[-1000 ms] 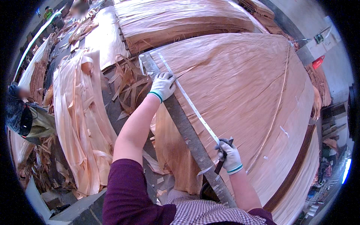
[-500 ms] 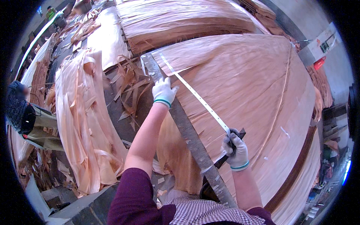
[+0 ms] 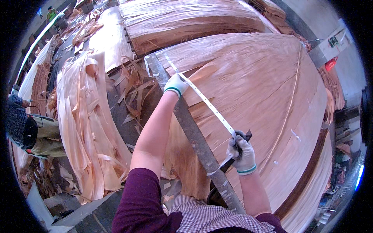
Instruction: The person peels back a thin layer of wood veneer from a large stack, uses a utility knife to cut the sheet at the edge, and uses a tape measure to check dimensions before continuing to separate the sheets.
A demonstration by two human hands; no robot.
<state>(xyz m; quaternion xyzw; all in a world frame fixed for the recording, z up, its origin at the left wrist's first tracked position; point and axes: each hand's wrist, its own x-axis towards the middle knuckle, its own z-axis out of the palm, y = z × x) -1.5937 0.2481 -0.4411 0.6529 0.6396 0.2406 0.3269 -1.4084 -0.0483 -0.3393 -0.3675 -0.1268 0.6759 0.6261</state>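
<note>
A white perforated tape (image 3: 211, 106) runs diagonally over a large pinkish wood veneer sheet (image 3: 256, 81), crossing a split near its far left edge. My left hand (image 3: 175, 85), in a white glove, is at that edge with its fingers bunched against the tape; the fingertips are partly hidden. Gripped in my gloved right hand (image 3: 243, 154) are the tape's near part and a dark flat tool (image 3: 227, 165), whose exact kind I cannot make out. A loose tail of tape curls below that hand. Along the veneer's left edge lies a long, worn grey bar (image 3: 194, 141).
Crumpled veneer strips (image 3: 91, 128) hang at the left, with torn scraps (image 3: 134, 87) beside them. Another veneer stack (image 3: 190, 19) lies beyond. A person (image 3: 35, 130) stands at the far left. A brown veneer piece (image 3: 190, 167) hangs below the bar.
My left hand has moved right, off the bar and onto the tape, its spread fingers drawing together. My right hand has shifted slightly away from me, still holding tape and tool.
</note>
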